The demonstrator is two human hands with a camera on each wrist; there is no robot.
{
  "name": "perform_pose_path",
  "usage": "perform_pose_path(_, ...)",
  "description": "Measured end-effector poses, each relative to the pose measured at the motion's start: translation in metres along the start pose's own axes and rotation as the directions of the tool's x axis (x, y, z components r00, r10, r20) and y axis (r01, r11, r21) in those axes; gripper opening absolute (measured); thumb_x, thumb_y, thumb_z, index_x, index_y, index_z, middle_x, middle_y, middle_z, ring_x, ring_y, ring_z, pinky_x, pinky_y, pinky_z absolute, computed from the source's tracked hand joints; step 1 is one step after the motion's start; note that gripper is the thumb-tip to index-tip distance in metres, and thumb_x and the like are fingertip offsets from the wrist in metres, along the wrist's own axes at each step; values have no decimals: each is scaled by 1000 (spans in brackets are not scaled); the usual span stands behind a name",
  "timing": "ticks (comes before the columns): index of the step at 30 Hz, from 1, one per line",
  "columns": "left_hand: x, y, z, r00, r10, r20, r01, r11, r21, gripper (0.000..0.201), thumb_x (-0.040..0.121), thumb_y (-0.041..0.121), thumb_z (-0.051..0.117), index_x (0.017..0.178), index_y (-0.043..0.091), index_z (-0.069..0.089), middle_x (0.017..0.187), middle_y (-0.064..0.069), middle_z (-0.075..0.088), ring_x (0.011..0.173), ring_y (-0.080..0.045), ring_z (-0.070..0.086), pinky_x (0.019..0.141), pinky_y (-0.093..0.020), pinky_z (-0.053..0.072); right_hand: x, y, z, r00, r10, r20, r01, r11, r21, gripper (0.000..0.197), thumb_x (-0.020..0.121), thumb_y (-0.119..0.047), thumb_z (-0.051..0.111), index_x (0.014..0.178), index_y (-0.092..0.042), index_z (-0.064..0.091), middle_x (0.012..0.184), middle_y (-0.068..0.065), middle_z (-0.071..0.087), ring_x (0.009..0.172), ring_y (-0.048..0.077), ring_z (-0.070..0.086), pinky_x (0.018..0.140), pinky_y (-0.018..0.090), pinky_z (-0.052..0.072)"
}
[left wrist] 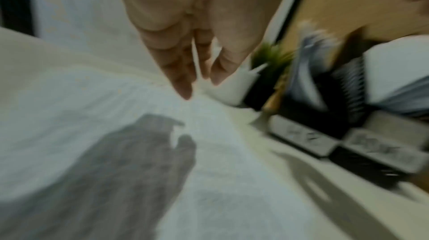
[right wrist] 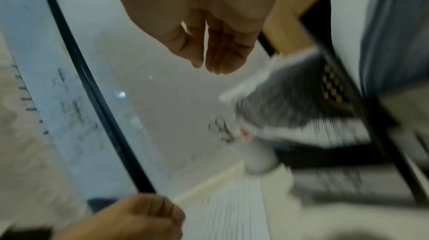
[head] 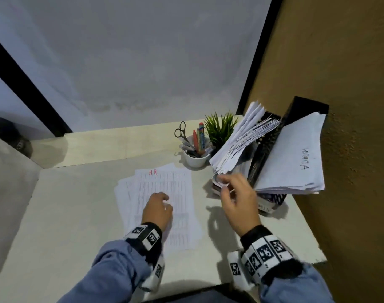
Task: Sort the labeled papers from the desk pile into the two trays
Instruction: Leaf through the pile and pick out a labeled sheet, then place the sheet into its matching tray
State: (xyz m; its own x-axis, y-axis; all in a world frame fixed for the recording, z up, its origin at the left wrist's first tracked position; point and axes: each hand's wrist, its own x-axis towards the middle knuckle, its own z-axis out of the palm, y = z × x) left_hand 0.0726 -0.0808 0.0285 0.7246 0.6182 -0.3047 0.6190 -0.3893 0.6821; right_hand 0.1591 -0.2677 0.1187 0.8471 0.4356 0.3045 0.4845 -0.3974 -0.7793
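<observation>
Head view: your left hand rests on the desk pile w/ fingers bent loosely, pinching nothing; prob. it's there to pin the sheets so they don't slide while the other hand is away. The pile lies flat mid-desk, slightly fanned; long axis runs from you toward the back wall, the top sheet's red "H.R" heading at the far end, reading upright from your seat. Your right hand is off the pile, at the near corner of the left tray, fingers relaxed and spread, nothing clearly held; whether the tips touch the leaning stack I can't tell. That stack fans up and leftward out of its tray. The right tray holds sheets leaning right, top one marked "ADMIN", heading at the low end. A white cup w/ scissors and a small plant stand just beside the trays. Left wrist view, blurred: fingers straight, close together, over white paper, gripping nothing; both trays' front labels show but aren't legible. Right wrist view, v. blurred: fingers together and empty, leaning stack to the right.
</observation>
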Motion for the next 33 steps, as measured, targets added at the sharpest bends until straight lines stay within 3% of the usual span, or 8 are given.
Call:
perform_pose_path(4,8,-61,-23,930,-361,-72,367,890,271,52,78,17,63,123,3,40,125,-15,38,113,-34,44,88,-41,47,-32,33,72,835,463,296,-468,882,-60,31,88,0,51,118,-8,59,117,4,56,99,13,58,94,26,47)
perform_pose_path(8,7,-82,-23,904,-426,-37,414,850,326,56,76,15,65,122,4,34,123,-14,36,109,-34,47,81,-38,48,-45,55,111,595,689,414,-644,717,-269,38,87,-4,49,124,-11,49,121,7,48,111,22,51,93,24,38)
perform_pose_path(11,6,-89,-20,912,-410,17,395,888,237,55,79,10,62,125,6,32,117,-15,46,99,-33,56,73,-34,47,-44,52,121,571,733,370,-669,677,-308,25,86,-1,47,109,-6,54,103,4,49,91,19,51,79,21,35)
perform_pose_path(15,1,-101,-16,958,-283,33,275,948,160,24,80,5,47,102,12,53,90,-11,61,81,-30,58,64,-29,46,-40,49,124,517,778,356,-755,611,-238,50,85,-1,52,135,-4,45,133,11,51,117,25,53,93,27,42)
perform_pose_path(20,-13,-102,-20,976,-207,63,214,967,-140,17,78,-2,51,63,5,50,58,-3,41,57,-17,38,55,-24,27,-30,54,117,520,776,358,-835,550,23,29,73,6,69,100,2,60,96,13,66,78,23,60,54,21,46)
perform_pose_path(27,-10,-93,-32,949,-221,227,271,938,-216,24,79,-9,47,69,12,51,64,-3,47,56,-17,44,52,-21,35,-21,51,104,450,813,370,-890,375,259,23,71,25,56,74,3,57,70,11,60,60,22,53,40,17,44)
perform_pose_path(30,-2,-94,-32,946,-318,-68,290,919,-268,32,78,-12,39,85,7,64,90,-13,63,81,-30,62,69,-31,51,-21,55,108,429,833,349,-892,329,310,28,68,31,44,69,4,53,74,13,58,70,28,53,58,25,46)
perform_pose_path(33,6,-96,-38,820,-533,-211,435,818,-375,45,84,-9,41,126,3,49,132,-21,45,115,-38,51,97,-40,43,-21,52,106,432,822,371,-887,313,340,32,67,32,38,79,8,56,78,14,58,79,31,53,60,27,46)
